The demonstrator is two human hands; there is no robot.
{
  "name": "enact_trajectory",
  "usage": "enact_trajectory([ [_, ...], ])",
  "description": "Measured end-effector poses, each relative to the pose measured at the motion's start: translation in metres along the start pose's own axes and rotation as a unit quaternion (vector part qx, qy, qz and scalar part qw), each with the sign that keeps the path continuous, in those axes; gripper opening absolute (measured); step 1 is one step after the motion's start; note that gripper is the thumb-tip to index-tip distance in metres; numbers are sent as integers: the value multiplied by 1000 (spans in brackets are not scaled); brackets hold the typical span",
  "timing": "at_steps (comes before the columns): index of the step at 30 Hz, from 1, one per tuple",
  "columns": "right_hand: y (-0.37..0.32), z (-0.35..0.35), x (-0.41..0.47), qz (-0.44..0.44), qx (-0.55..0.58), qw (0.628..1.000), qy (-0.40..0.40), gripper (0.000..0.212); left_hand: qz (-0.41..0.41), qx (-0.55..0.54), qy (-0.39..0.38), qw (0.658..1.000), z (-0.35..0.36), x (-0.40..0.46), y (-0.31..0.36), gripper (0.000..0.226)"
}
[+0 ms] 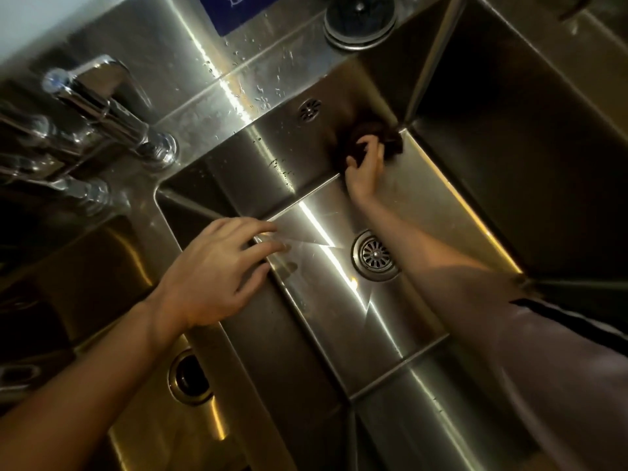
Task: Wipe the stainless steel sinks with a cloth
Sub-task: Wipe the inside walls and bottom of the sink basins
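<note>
A stainless steel sink basin (343, 300) fills the middle of the view, with a round drain (375, 254) in its floor. My right hand (365, 168) reaches deep into the basin's far corner and grips a dark brown cloth (390, 141), pressing it against the back wall beside the overflow hole (309, 109). My left hand (217, 273) rests with spread fingers on the divider rim between this basin and the left basin (112, 277). It holds nothing.
Chrome faucets (102, 103) stand at the upper left on the wet back ledge. A third basin (530, 158) lies to the right. A round drain strainer lid (360, 20) sits on the ledge at the top. The left basin has a dark drain hole (190, 377).
</note>
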State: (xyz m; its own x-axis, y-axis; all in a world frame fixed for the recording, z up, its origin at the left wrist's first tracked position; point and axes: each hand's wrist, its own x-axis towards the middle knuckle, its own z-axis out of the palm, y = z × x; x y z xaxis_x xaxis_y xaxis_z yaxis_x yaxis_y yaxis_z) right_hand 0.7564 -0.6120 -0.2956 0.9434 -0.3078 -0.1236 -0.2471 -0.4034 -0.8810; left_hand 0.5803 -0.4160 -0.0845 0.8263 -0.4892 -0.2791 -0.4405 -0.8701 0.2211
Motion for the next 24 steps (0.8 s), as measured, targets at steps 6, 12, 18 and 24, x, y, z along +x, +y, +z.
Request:
enact_trajectory([
  [6, -5, 24, -56, -60, 16, 994, -90, 31, -10, 8, -9, 1000, 0, -1, 1, 46],
  [12, -28, -13, -19, -23, 77, 996, 37, 38, -21, 6, -20, 1000, 0, 0, 3, 49],
  [18, -50, -53, 23, -37, 59, 992, 102, 41, -28, 5, -12, 1000, -3, 0, 4, 49],
  [24, -88, -43, -18, -86, 97, 987, 97, 41, -21, 0, -13, 1000, -3, 0, 4, 47],
])
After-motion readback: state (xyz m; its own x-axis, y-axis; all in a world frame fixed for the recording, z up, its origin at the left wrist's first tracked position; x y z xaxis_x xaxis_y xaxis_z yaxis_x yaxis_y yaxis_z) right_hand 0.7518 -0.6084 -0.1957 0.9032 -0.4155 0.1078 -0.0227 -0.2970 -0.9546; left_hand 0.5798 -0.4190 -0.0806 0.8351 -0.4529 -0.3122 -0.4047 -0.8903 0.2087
